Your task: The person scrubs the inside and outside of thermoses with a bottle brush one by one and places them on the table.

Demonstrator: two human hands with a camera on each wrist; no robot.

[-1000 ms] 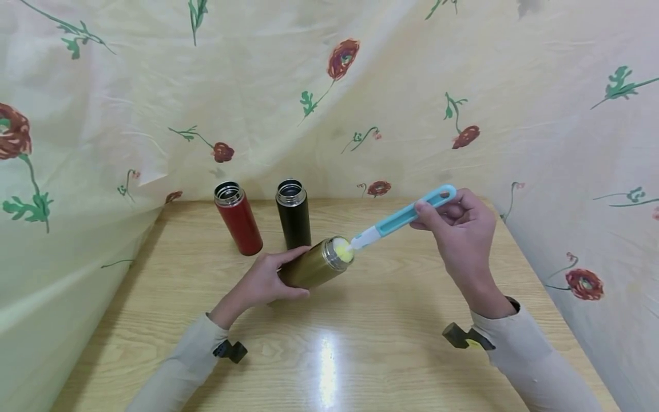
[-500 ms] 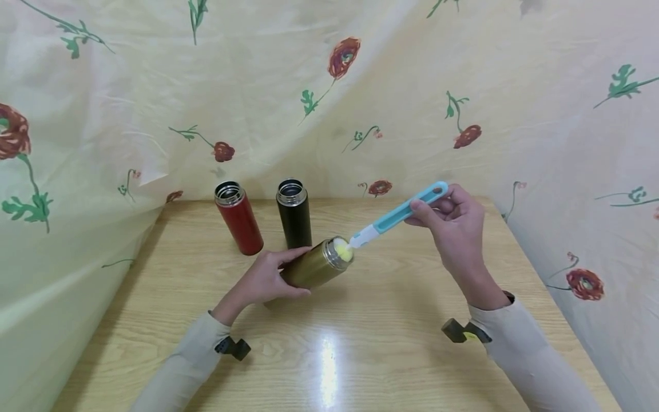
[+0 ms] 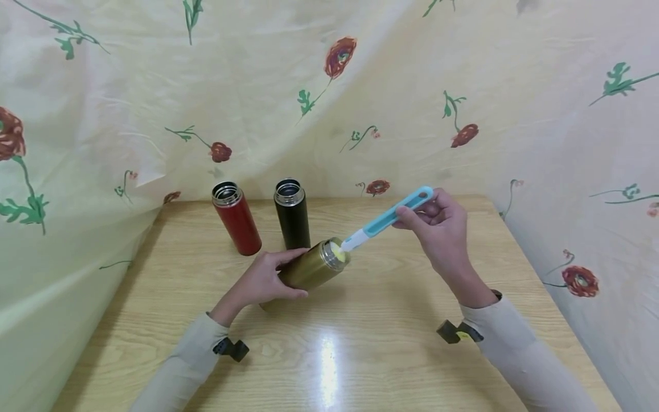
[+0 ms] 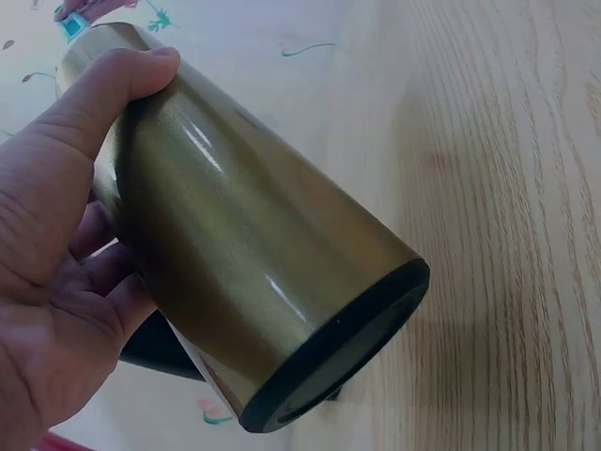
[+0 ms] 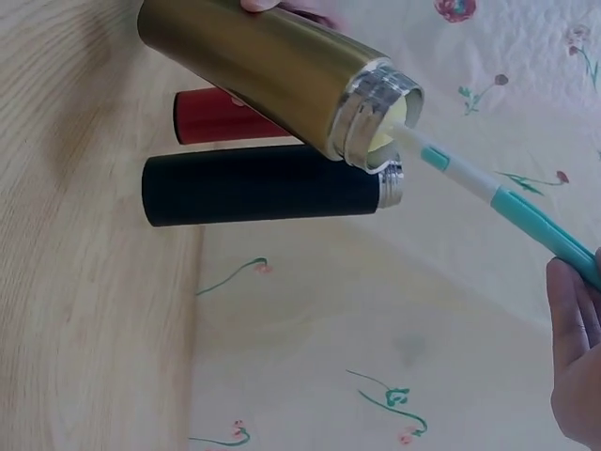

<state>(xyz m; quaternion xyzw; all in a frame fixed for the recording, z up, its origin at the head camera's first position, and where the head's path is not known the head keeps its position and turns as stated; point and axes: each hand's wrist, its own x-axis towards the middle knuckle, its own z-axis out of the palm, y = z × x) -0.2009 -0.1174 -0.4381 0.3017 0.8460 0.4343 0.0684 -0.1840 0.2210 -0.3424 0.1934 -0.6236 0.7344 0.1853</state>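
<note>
My left hand (image 3: 259, 281) grips a gold flask (image 3: 310, 269) tilted above the wooden table (image 3: 360, 343), its steel mouth pointing up and right. In the left wrist view the fingers (image 4: 56, 235) wrap the gold flask (image 4: 244, 254), whose black base faces the camera. My right hand (image 3: 437, 226) pinches the blue handle of a bottle brush (image 3: 391, 217). Its yellow sponge head (image 3: 337, 250) sits inside the flask mouth. The right wrist view shows the gold flask (image 5: 272, 70), the brush (image 5: 488, 193) entering it, and my right hand (image 5: 575, 366) at the edge.
A red flask (image 3: 237, 220) and a black flask (image 3: 292, 214) stand open-topped at the back of the table, just behind the gold one. Floral cloth (image 3: 360, 86) hangs behind and on both sides. The near half of the table is bare wood.
My right hand has moved left and pushed the brush deeper, so less of the yellow sponge shows outside the flask mouth. The left hand and flask have barely moved.
</note>
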